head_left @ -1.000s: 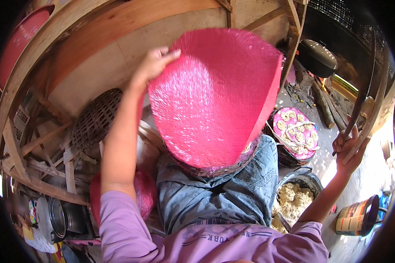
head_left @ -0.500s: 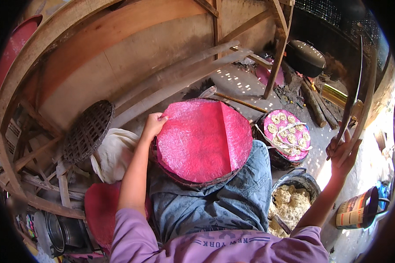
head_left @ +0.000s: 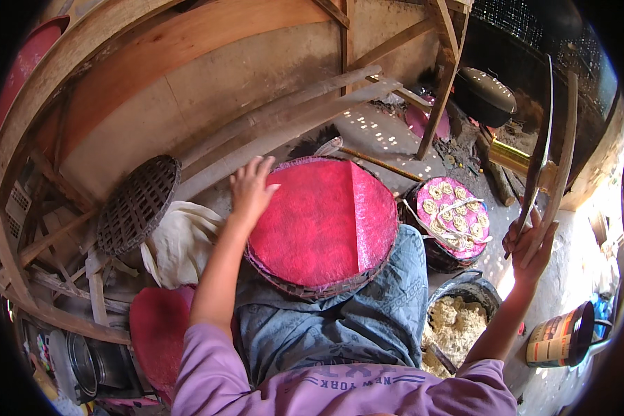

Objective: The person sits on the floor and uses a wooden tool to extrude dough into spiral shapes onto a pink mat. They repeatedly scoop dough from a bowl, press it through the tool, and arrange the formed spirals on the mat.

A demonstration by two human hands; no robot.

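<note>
On my lap rests a round woven basket (head_left: pixel 312 294), its top covered by a bright pink sheet (head_left: pixel 305 222) with a straight folded or overlapping edge on its right part. My left hand (head_left: pixel 252 186) is at the far left rim of it, fingers spread; whether it touches the sheet cannot be made out. Off to the right, my right hand (head_left: pixel 530 243) grips a pair of long wooden tongs (head_left: pixel 567 139), which points up and away. Next to my right knee, a smaller round basket (head_left: pixel 445 258) holds several pale coils (head_left: pixel 461 219) on pink lining, with white strips across.
Below the small basket stands a bucket (head_left: pixel 494 295) of pale, lumpy dough-like mix. A printed tub (head_left: pixel 560 334) is at far right. A dark lidded pot (head_left: pixel 485 97) stands beyond near firewood. At left are a woven lid (head_left: pixel 139 204), white cloth (head_left: pixel 180 243) and red seat-like piece (head_left: pixel 159 333).
My left hand has let go of the pink sheet's left edge and opened, rising slightly. The sheet now lies flatter over the basket. The tongs have tilted and shifted a little left.
</note>
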